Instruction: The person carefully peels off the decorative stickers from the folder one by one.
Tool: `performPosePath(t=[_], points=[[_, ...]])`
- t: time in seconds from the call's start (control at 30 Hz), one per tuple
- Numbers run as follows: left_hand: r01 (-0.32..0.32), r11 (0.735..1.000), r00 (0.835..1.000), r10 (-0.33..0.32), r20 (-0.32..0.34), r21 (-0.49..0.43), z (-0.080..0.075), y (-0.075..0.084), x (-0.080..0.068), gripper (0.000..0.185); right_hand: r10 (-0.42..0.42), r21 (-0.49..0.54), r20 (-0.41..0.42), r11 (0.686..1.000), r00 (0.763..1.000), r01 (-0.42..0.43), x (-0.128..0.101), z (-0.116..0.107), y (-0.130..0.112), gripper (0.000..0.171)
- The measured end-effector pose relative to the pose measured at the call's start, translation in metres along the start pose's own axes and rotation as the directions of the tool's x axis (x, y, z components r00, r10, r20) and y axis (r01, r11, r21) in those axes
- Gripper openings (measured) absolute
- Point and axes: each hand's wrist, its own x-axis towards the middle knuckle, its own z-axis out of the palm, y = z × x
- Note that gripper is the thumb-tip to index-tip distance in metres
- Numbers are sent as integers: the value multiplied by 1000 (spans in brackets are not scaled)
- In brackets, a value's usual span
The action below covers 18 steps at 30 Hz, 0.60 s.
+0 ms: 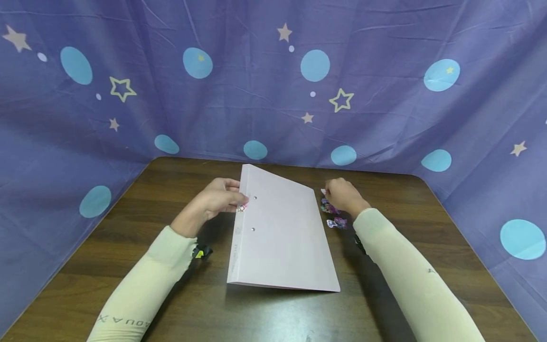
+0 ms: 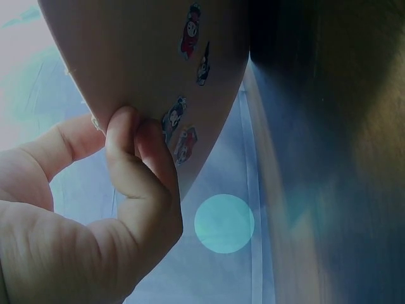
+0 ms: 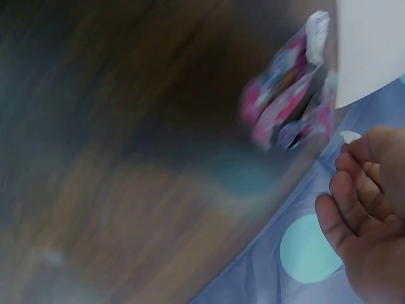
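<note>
A pale folder (image 1: 279, 232) with two metal rivets stands tilted over the table's middle. My left hand (image 1: 220, 195) grips its left spine edge, thumb on the near face and fingers behind. Beside that thumb a small colourful sticker (image 1: 241, 208) lies on the spine. In the left wrist view, several character stickers (image 2: 190, 31) show on the folder's other face. My right hand (image 1: 345, 195), to the right of the folder, pinches a small white piece (image 3: 349, 136), its kind too small to tell. Several purple and pink stickers (image 1: 336, 223) lie on the table beside it, blurred in the right wrist view.
The dark wooden table (image 1: 128, 228) ends at a blue curtain (image 1: 256, 95) patterned with stars and dots, which also hangs along both sides. A small black and yellow item (image 1: 201, 252) is at the left wrist.
</note>
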Motion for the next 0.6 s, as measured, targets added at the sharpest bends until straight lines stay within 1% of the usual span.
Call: performPosePath(t=[0.13,0.23,0.33,0.4,0.5,0.6], points=[[-2,1000,1000,2,2,3,0,0,-1,66,-21,-130,10,991,1000,22,-5,-2,4,12],[-2,1000,1000,2,6,3,0,0,0,66,-30,-195,42,980,999,37,-8,-2,5,10],[-2,1000,1000,2,8,6,-1,-1,0,67,-50,-224,85,972,995,68,-11,0,5,9],[-2,1000,1000,2,10,6,-1,-1,1,67,-77,-235,109,967,991,101,-12,0,5,12],[-1,1000,1000,0,10,7,-1,-1,1,67,-127,-236,118,960,985,152,-12,1,7,23],[0,1000,1000,0,9,8,0,-1,1,68,-146,-228,114,959,983,169,-13,1,8,31]])
